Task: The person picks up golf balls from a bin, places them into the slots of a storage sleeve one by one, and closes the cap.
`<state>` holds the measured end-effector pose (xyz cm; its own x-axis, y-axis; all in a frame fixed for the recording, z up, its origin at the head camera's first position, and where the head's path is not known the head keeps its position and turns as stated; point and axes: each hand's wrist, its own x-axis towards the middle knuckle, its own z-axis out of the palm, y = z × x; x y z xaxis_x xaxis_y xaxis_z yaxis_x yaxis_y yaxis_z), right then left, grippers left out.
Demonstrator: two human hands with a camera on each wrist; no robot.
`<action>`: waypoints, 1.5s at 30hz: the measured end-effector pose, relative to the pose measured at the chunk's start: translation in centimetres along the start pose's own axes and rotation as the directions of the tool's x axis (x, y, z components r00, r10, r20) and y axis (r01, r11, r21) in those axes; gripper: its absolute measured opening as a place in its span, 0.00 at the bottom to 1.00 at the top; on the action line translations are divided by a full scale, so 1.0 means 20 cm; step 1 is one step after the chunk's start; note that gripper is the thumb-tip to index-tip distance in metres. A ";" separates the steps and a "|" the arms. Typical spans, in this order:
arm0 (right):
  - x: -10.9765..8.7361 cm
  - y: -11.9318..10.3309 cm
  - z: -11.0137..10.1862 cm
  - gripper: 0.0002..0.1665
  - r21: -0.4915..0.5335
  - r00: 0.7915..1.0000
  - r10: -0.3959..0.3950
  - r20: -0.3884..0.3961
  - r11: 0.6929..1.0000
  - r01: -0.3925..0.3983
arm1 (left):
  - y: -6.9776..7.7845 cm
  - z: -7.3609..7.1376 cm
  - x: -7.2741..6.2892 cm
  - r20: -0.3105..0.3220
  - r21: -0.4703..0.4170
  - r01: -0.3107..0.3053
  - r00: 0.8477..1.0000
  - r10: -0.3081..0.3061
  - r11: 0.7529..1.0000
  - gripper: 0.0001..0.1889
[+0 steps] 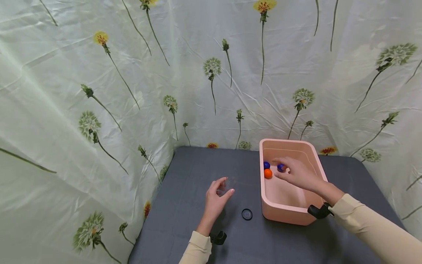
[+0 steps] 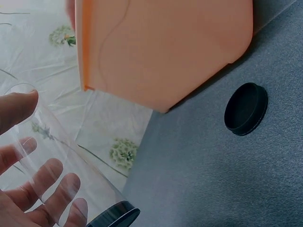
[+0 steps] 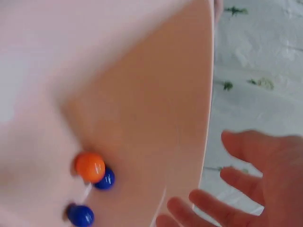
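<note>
Peach tub stands toward the table's back edge, its walls presumably penning what rolls. I see the right hand over it, fingers spread, empty. The left hand curls round a clear tube, mouth up, likely to keep it unblocked. A black cap lies off the tub's near-left corner; inside, leftward, sit an orange ball and two blue balls.

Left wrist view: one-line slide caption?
Left grip holding a clear tube with a black end cap; a loose cap lies on the gray table near a peach bin.
</note>
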<state>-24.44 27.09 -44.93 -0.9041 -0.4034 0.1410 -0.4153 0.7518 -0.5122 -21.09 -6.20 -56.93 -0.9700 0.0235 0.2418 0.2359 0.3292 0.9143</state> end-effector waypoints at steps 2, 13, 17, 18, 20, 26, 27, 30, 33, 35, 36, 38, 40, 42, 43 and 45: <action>0.03 0.02 -0.01 0.32 -0.004 1.000 0.006 0.012 1.000 -0.006 | 0.01 0.00 0.00 0.000 0.001 -0.001 1.000 0.001 1.000 0.25; 0.16 0.17 0.03 0.36 0.017 0.992 0.079 0.094 0.997 -0.081 | 0.04 -0.03 -0.01 -0.001 -0.001 -0.021 1.000 0.021 1.000 0.25; 0.22 0.24 0.07 0.35 0.042 0.983 0.119 0.140 0.991 -0.126 | 0.05 -0.05 -0.01 -0.011 0.018 -0.026 1.000 0.026 1.000 0.26; 0.24 0.25 0.08 0.35 0.040 0.982 0.120 0.146 0.991 -0.127 | 0.05 -0.05 -0.01 -0.012 0.018 -0.029 1.000 0.029 0.999 0.27; 0.26 0.27 0.09 0.35 0.042 0.980 0.121 0.160 0.991 -0.130 | 0.05 -0.05 -0.01 -0.010 0.021 -0.033 0.999 0.034 0.999 0.28; 0.32 0.35 0.12 0.32 0.002 0.977 0.132 0.168 0.991 -0.134 | 0.07 -0.06 -0.01 -0.004 0.021 -0.040 0.999 0.040 0.999 0.26; 0.32 0.37 0.12 0.32 -0.008 0.976 0.140 0.168 0.990 -0.140 | 0.07 -0.06 -0.01 -0.005 0.022 -0.040 0.999 0.041 0.999 0.26; 0.33 0.42 0.13 0.32 -0.043 0.971 0.156 0.183 0.988 -0.150 | 0.08 -0.06 -0.01 -0.009 0.019 -0.047 0.999 0.048 0.999 0.26; 0.33 0.48 0.14 0.33 -0.065 0.956 0.198 0.214 0.980 -0.188 | 0.08 -0.07 -0.01 -0.013 0.018 -0.055 0.998 0.055 0.998 0.26; 0.34 0.51 0.15 0.32 -0.080 0.948 0.217 0.234 0.976 -0.204 | 0.08 -0.07 -0.01 -0.015 0.019 -0.064 0.998 0.065 0.998 0.26; 0.34 0.52 0.15 0.30 -0.092 0.943 0.231 0.240 0.972 -0.215 | 0.07 -0.07 -0.01 -0.014 0.019 -0.067 0.998 0.067 0.998 0.26; 0.34 0.54 0.17 0.26 -0.111 0.935 0.252 0.249 0.967 -0.231 | 0.07 -0.07 -0.02 -0.009 0.013 -0.071 0.997 0.071 0.997 0.26; 0.34 0.55 0.18 0.23 -0.125 0.934 0.258 0.248 0.964 -0.233 | 0.07 -0.07 -0.02 -0.007 0.008 -0.069 0.998 0.069 0.998 0.26; 0.34 0.55 0.19 0.20 -0.122 0.932 0.273 0.238 0.961 -0.250 | 0.07 -0.07 -0.02 -0.006 0.002 -0.062 0.998 0.062 0.998 0.26; 0.34 0.55 0.19 0.20 -0.122 0.935 0.268 0.234 0.962 -0.245 | 0.07 -0.08 -0.02 -0.008 0.001 -0.061 0.998 0.061 0.998 0.26; 0.34 0.55 0.19 0.22 -0.111 0.928 0.287 0.236 0.957 -0.267 | 0.07 -0.08 -0.02 -0.010 0.004 -0.064 0.998 0.064 0.998 0.26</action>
<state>-34.75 30.57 -52.84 -0.9347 -0.2823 -0.2160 -0.1671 0.8854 -0.4338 -20.28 -7.21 -55.18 -0.9524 0.0347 0.3028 0.2968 0.3306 0.8959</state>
